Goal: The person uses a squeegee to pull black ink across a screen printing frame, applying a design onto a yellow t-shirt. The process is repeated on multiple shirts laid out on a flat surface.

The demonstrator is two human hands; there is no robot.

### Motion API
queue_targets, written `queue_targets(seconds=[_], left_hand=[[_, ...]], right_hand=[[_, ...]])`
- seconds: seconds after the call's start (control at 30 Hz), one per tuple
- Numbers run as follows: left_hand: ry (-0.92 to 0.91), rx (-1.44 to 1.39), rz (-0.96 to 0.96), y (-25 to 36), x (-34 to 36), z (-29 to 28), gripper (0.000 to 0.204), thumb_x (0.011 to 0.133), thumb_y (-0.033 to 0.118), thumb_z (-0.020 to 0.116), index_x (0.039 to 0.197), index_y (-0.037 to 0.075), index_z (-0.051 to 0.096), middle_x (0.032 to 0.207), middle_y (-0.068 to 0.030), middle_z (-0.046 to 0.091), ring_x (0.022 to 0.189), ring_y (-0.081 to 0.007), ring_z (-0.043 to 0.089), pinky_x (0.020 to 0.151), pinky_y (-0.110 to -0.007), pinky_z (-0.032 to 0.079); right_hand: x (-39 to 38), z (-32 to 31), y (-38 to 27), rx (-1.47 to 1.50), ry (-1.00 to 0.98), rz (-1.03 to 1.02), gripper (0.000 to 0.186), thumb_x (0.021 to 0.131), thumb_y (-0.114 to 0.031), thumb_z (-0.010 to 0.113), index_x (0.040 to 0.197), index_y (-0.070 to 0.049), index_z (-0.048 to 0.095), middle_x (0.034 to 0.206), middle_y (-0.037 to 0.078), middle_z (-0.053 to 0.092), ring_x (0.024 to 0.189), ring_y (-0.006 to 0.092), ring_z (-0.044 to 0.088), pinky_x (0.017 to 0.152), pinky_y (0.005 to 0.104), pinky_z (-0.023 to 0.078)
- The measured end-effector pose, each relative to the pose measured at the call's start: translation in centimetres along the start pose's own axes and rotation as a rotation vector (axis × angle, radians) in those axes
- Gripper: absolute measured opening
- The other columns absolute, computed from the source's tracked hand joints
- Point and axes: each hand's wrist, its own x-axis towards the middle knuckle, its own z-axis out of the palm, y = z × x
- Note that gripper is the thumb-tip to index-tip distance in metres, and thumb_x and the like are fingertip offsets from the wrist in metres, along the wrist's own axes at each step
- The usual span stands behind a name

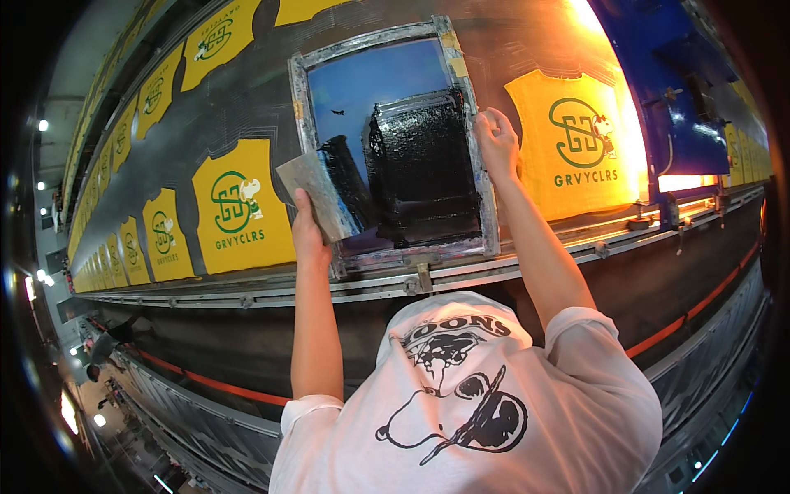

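Note:
A screen-printing frame (487, 210) lies on the dark table in front of me, its blue mesh coated with glossy black ink (420, 152) in the middle and on the left. My left hand (309, 230) is closed on a flat grey squeegee (311, 185), tilted over the frame's lower left side, with its inked edge towards the mesh. On the frame's right side rail, my right hand (498, 146) has its fingers curled round the upper part. What lies beneath the frame is hidden by the ink and mesh.
Printed yellow shirt panels (237, 206) run along the table to the left, and another yellow panel (543, 115) lies at right. Beyond it stands a blue machine (691, 107) with a bright orange glow. A metal rail (362, 286) edges the table's near side.

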Motion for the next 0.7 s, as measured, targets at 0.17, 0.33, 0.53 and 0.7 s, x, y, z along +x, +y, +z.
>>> queue_targets(seconds=[0.17, 0.33, 0.53, 0.7], left_hand=[[-0.226, 0.381, 0.142, 1.4, -1.9, 3.2, 0.044, 0.087, 0.022, 0.082, 0.124, 0.001, 0.068, 0.109, -0.0034, 0.071, 0.096, -0.0122, 0.065, 0.086, -0.029, 0.052], [-0.456, 1.023, 0.551, 1.1, 1.5, 8.2, 0.027, 0.085, 0.021, 0.08, 0.107, 0.006, 0.075, 0.096, -0.0054, 0.073, 0.09, -0.0218, 0.068, 0.08, -0.035, 0.053], [-0.624, 1.351, 0.93, 1.4, 9.2, 14.4, 0.02, 0.085, 0.021, 0.073, 0.104, 0.015, 0.076, 0.095, -0.0051, 0.072, 0.092, -0.0338, 0.066, 0.078, -0.045, 0.053], [-0.696, 1.428, 0.917, 0.8, 14.0, 17.5, 0.025, 0.086, 0.023, 0.074, 0.11, 0.017, 0.075, 0.101, -0.0042, 0.073, 0.096, -0.0306, 0.067, 0.078, -0.042, 0.053]], right_hand=[[0.1, -0.3, -0.1, -0.236, -0.068, -0.011, 0.058, 0.092, -0.046, 0.067, 0.138, -0.014, 0.056, 0.114, 0.015, 0.072, 0.105, 0.0305, 0.07, 0.092, 0.0411, 0.052], [-0.6, -0.6, -1.4, -0.255, -0.107, -0.009, 0.054, 0.092, -0.04, 0.068, 0.137, -0.014, 0.054, 0.106, 0.013, 0.072, 0.098, 0.0281, 0.07, 0.089, 0.041, 0.052], [-0.9, -0.9, -1.8, -0.218, -0.104, 0.05, 0.054, 0.092, -0.037, 0.07, 0.138, -0.014, 0.054, 0.114, 0.014, 0.071, 0.099, 0.0262, 0.07, 0.09, 0.0404, 0.052], [-0.9, -0.5, -1.9, -0.298, -0.102, 0.038, 0.054, 0.093, -0.036, 0.069, 0.14, -0.014, 0.054, 0.117, 0.014, 0.07, 0.098, 0.0271, 0.069, 0.09, 0.0402, 0.052]])
